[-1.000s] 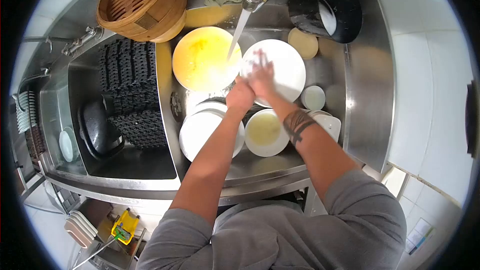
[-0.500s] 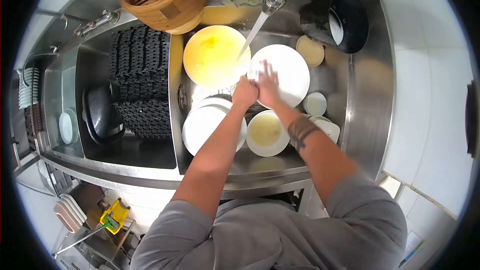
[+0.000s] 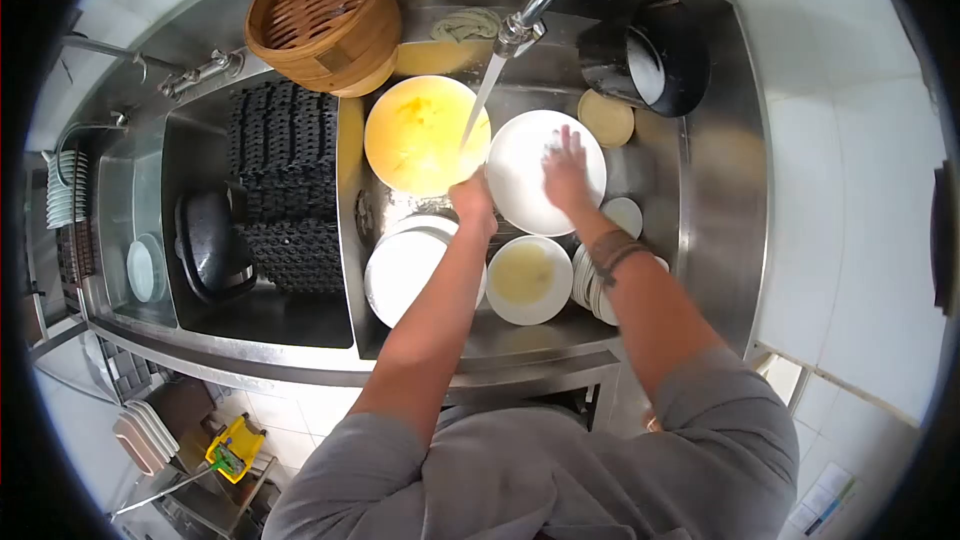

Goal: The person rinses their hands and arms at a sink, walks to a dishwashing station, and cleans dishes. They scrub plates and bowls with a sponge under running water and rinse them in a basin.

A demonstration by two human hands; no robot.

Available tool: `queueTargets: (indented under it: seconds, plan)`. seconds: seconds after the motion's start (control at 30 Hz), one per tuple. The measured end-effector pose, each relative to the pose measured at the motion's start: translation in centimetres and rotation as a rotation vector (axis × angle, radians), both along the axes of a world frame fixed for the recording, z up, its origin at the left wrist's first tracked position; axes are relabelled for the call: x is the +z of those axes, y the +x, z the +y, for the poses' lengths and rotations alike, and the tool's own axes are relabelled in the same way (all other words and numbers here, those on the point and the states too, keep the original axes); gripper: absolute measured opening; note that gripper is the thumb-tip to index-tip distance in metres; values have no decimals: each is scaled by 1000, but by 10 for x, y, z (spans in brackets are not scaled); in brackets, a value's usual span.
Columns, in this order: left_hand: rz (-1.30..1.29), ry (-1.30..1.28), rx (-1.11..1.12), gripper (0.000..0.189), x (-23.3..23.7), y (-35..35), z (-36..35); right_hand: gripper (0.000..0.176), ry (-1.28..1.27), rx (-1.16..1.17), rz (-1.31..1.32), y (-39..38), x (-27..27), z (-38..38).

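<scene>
A round white plate (image 3: 518, 175) is tilted up in the right-hand sink basin. My left hand (image 3: 473, 202) is closed on its left rim. Flat against the plate's inner face, toward the right side, lies my right hand (image 3: 567, 175) with fingers stretched out, slightly blurred by motion. To the left, a large bowl (image 3: 420, 130) with yellowish liquid or residue stands under the stream from the faucet (image 3: 515, 35). Below my hands are a stack of white plates (image 3: 410, 275) and a white bowl (image 3: 525, 280) of cloudy yellowish liquid.
A bamboo steamer (image 3: 320, 25) rests at the back edge. Black ridged racks (image 3: 285, 190) and a black lidded container (image 3: 207, 240) fill the left basin. A dark pot (image 3: 685, 55), a tan round dish (image 3: 606, 118) and small bowls (image 3: 622, 215) sit at the right.
My right hand has slid rightward across the plate, away from my left hand. My left hand stays on the rim. The whole view has shifted slightly.
</scene>
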State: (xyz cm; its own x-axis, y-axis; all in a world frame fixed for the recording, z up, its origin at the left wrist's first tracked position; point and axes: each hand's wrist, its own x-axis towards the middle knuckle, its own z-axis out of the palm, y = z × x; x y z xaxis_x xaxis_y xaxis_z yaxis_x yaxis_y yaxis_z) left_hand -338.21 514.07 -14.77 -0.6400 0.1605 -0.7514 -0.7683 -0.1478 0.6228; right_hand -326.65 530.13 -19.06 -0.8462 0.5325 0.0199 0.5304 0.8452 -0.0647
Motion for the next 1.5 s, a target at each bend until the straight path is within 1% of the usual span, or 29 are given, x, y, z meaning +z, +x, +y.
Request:
queueTargets:
  seconds: [0.03, 0.07, 0.13, 0.2, 0.27, 0.3, 0.37, 0.4, 0.5, 0.57, 0.63, 0.73, 0.8, 0.87, 0.9, 0.93, 0.97, 1.0, 1.03, 1.07, 1.1, 1.17, 1.23, 1.3, 1.37, 1.4, 1.43, 1.47, 1.5]
  plan:
    - [216, -132, -212, 35, -2, 6, 3, 44, 4, -107, 178, -26, -3, -18]
    - [209, -146, -199, 35, -12, 2, 3, 47, -28, -73, 60, -42, 14, -35]
    - [-156, 133, -180, 57, -29, -6, -2, 46, -112, 53, 131, -41, -3, -64]
    - [-302, 162, -56, 61, -27, -23, -3, 44, -115, 149, 142, -20, 1, -75]
    - [-489, 155, 84, 73, -9, -33, -9, 36, -246, 440, -82, 31, 25, -69]
    - [-494, 148, 87, 73, -23, -36, -12, 32, -179, 543, -121, 46, 34, -46]
    - [-493, 157, 96, 62, -62, -48, -18, 49, -71, 390, -223, 50, 30, -11]
    - [-507, 166, 3, 50, -63, -50, -23, 56, 15, 317, -209, 37, 35, -3]
    - [-515, 179, 11, 43, -70, -48, -21, 52, 85, -20, 89, -29, 10, -12]
    - [-519, 183, -30, 41, -70, -47, -28, 49, 79, -74, 171, -49, -23, -36]
    - [-521, 147, -77, 42, -37, -51, -27, 40, -340, -100, 206, -50, -4, -84]
    - [-610, 152, -42, 39, -33, -58, -25, 32, -534, 60, 263, 5, 0, -104]
    - [-598, 196, -67, 39, -28, -57, -28, 23, -636, -62, 194, 46, -12, -86]
    - [-538, 290, -62, 40, -56, -51, -31, 19, -785, -220, -85, 72, 39, -57]
    - [-484, 378, -56, 40, -65, -48, -31, 20, -968, -333, 33, 82, 73, -45]
    - [-410, 186, -22, 43, -26, -41, -27, 21, -1151, -446, 151, 91, 105, -32]
    - [-409, 190, -16, 43, -9, -37, -24, 21, -1338, -734, 432, 96, 130, -18]
    - [-336, 170, -25, 42, 3, -33, -24, 23, -1277, -477, 753, 99, 158, 4]
    - [-263, 145, -35, 42, 12, -29, -25, 26, -964, -462, 888, 88, 200, 12]
    - [-164, 107, 51, 37, 20, -25, -23, 28, -1251, -345, 993, 75, 249, 32]
    - [-155, 99, 57, 37, 29, -23, -18, 31, -1033, -425, 917, 58, 270, 58]
    - [-48, 64, 257, 33, 44, -29, -8, 37, -297, -116, 611, 24, 295, 95]
    - [-6, 196, 349, 32, 42, -42, -4, 38, -120, -30, 523, -7, 261, 140]
    - [128, 144, 393, 42, 54, -52, -9, 36, 131, -87, 120, -35, 222, 158]
    - [169, 133, 365, 38, 61, -61, -22, 35, 153, -81, -227, -50, 146, 193]
    - [212, 22, 292, 39, 53, -65, -31, 35, 145, -87, -216, -55, 154, 196]
    - [254, -90, 217, 40, 58, -67, -39, 35, -37, -24, -288, -59, 170, 196]
    - [329, -120, 218, 34, 63, -64, -49, 35, -214, 43, -355, -61, 187, 195]
    - [340, -120, 213, 34, 84, -60, -62, 35, -217, 39, -343, -61, 203, 190]
